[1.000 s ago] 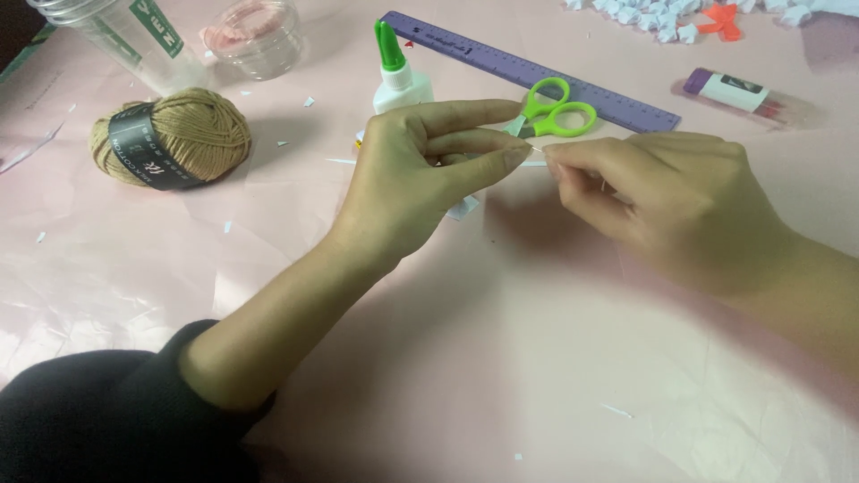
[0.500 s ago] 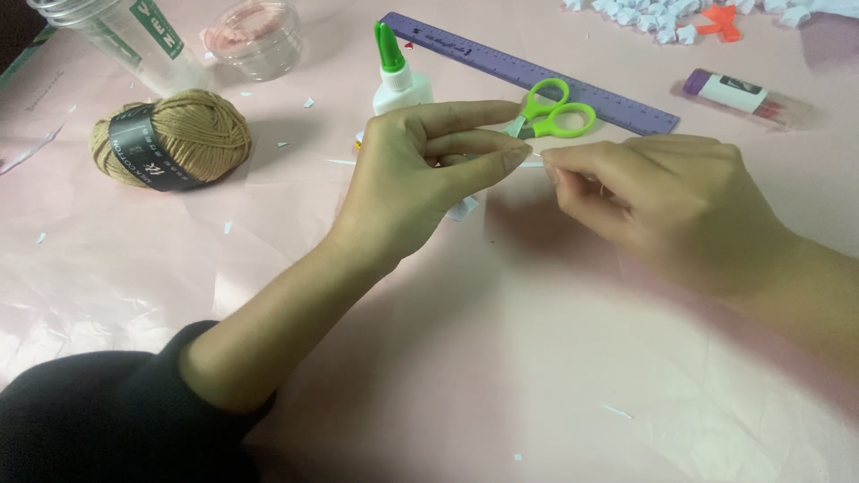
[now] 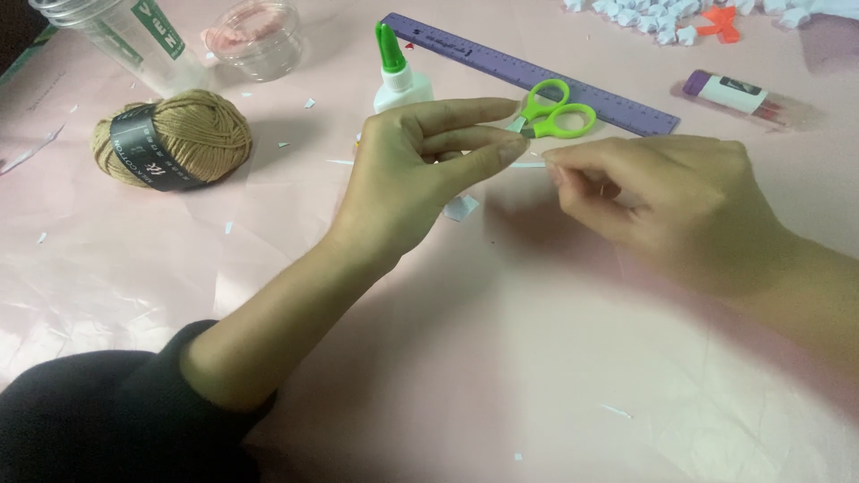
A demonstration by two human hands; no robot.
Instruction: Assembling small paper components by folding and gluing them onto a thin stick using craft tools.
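My left hand (image 3: 420,179) is raised over the pink table, its fingers curled and pinching one end of a thin white paper strip (image 3: 530,165). My right hand (image 3: 662,201) pinches the other end with thumb and forefinger, just right of the left fingertips. The strip is mostly hidden between the fingers. A small folded white paper piece (image 3: 461,207) lies on the table under the left hand. Green-handled scissors (image 3: 555,114) lie just behind the fingertips.
A purple ruler (image 3: 474,55) lies behind the scissors, beside a white glue bottle (image 3: 398,80) with a green cap. A tan yarn ball (image 3: 174,139), clear plastic cups (image 3: 259,36), a glue stick (image 3: 729,92) and a pile of small folded paper pieces (image 3: 653,16) lie around. Paper scraps dot the table.
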